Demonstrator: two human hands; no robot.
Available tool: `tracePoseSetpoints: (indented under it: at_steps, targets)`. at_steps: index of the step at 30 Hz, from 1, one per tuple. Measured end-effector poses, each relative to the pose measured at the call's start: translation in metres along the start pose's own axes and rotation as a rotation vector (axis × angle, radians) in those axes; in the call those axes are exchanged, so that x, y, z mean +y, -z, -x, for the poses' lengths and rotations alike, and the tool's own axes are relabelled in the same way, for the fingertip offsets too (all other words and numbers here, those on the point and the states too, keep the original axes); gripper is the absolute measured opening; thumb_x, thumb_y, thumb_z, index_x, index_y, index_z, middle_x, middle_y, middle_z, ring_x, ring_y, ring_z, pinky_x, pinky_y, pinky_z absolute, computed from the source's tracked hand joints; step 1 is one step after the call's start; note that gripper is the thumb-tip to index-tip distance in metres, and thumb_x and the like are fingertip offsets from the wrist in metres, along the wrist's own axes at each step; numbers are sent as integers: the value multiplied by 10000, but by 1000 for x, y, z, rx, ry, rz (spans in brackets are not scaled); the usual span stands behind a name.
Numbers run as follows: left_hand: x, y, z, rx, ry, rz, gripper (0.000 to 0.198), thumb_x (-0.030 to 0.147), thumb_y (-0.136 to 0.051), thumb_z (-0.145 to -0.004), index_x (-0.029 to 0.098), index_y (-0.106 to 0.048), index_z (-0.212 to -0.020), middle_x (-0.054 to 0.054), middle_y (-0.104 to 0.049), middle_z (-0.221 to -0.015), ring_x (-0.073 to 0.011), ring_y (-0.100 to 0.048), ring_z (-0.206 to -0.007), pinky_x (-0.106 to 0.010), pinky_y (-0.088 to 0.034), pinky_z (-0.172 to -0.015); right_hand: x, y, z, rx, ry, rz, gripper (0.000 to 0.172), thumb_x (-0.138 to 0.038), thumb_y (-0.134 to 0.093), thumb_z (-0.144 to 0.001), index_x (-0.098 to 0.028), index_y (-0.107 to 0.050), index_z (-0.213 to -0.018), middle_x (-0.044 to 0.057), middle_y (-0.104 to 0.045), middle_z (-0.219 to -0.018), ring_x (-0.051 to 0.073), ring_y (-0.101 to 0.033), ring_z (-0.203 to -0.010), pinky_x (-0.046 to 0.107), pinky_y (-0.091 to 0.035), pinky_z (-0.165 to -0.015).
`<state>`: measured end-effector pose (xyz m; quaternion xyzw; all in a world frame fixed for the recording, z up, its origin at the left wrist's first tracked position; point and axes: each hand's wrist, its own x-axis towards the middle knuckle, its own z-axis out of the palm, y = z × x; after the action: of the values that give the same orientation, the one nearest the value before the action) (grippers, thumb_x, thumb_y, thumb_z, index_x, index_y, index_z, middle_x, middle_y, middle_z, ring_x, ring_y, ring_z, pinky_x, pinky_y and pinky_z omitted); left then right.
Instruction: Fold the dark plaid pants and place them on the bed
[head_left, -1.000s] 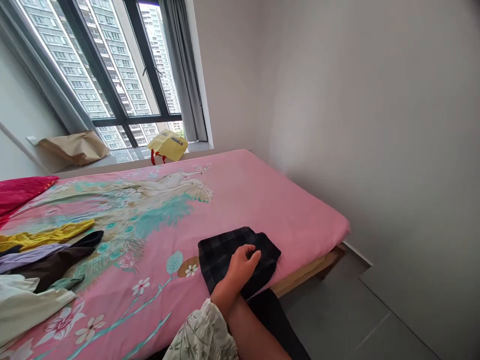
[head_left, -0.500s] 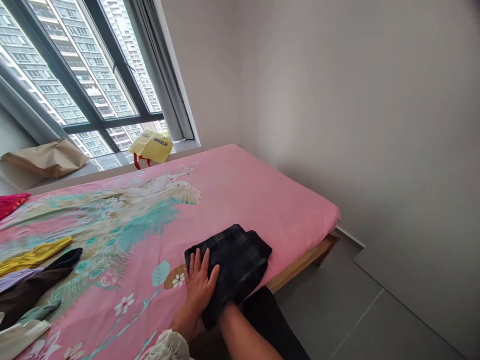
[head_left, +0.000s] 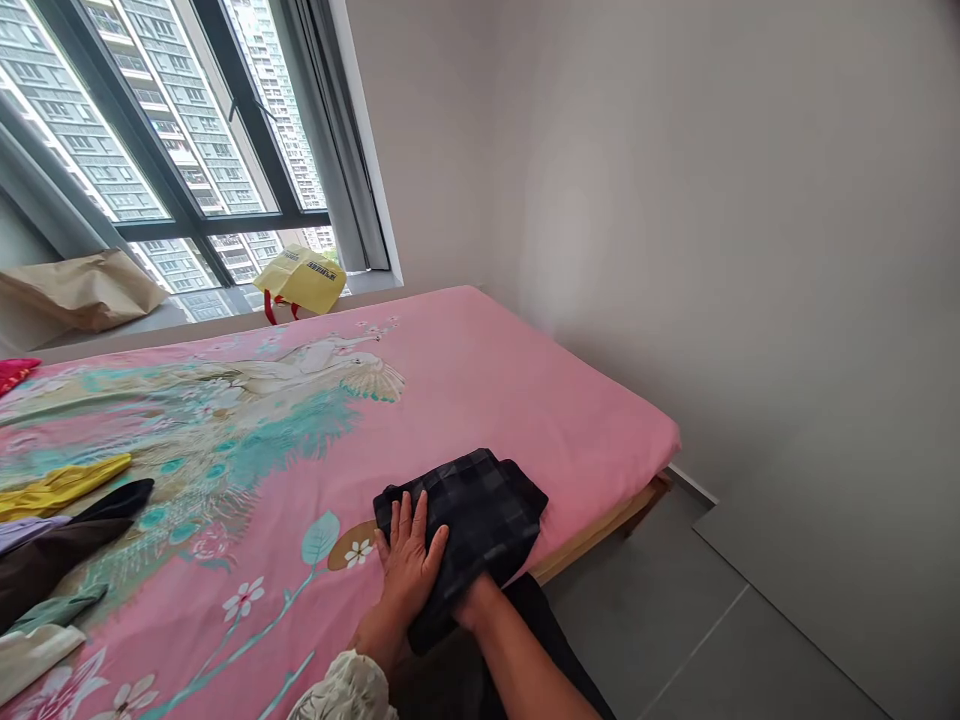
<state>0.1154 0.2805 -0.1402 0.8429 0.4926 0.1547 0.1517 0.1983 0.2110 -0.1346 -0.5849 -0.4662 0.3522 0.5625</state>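
Folded black garment (head_left: 480, 515) | left hand (head_left: 409, 560) flat on top | pink bed (head_left: 525, 400)

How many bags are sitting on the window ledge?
2. A yellow bag sits on the ledge near the curtain, and a brown paper bag lies further left. More may be hidden past the left edge.

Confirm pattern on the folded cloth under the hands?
Dark, near-black check on the folded cloth, seen in the head view; left hand lies flat on it.

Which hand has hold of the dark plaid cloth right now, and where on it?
Left hand lies flat on the folded plaid cloth's near left part, pressing it. Right hand is tucked under the near edge; its grip is hidden.
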Motion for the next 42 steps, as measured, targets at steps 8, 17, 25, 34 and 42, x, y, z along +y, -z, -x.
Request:
tracePoseSetpoints:
  at_steps: [8,17,25,34,42]
  targets:
    - [-2,-5,8,54,-137,-139,753,608,-422,-814,233,-255,-1445,-108,-127,-1549,-303,-72,-1420,-601,-38,-1094,-15,98,35,25,-457,-654,691,-471,15,-902,-131,-482,-1239,171,-587,-1212,210,-616,-1043,405,-493,-861]
    - [-2,3,19,33,-204,-179,843,624,-543,-731,279,-251,-1443,-100,-139,-1547,-339,-93,-1412,-615,12,-1077,-10,134,9,336,-466,-12,446,-589,-498,-770,-179,-590,-920,61,-656,-784,183,-622,-634,273,-488,-515]
    - [-10,12,27,-7,-274,-149,787,641,-512,-745,296,-308,-1422,-83,-199,-1534,-332,-160,-1402,-605,19,-1090,-25,154,8,436,-245,830,233,-340,-445,-841,-192,-594,-944,85,-650,-888,227,-605,-844,345,-462,-727]
    - [-1,6,2,95,-257,-241,597,413,-468,-835,194,-402,-1386,-100,-318,-1487,-286,-204,-1396,-527,-32,-1132,-64,51,-42,-67,406,824,392,-326,-352,-933,-205,-518,-1267,55,-482,-1368,205,-294,-1349,457,-98,-1146]
    - [-6,-17,6,83,-223,-256,777,638,-507,-747,282,-330,-1415,-73,-199,-1535,-324,-145,-1406,-576,-10,-1108,17,80,-52,13,112,1103,623,-482,-324,-912,-152,-284,-1439,92,-182,-1521,232,-97,-1414,540,61,-1109]
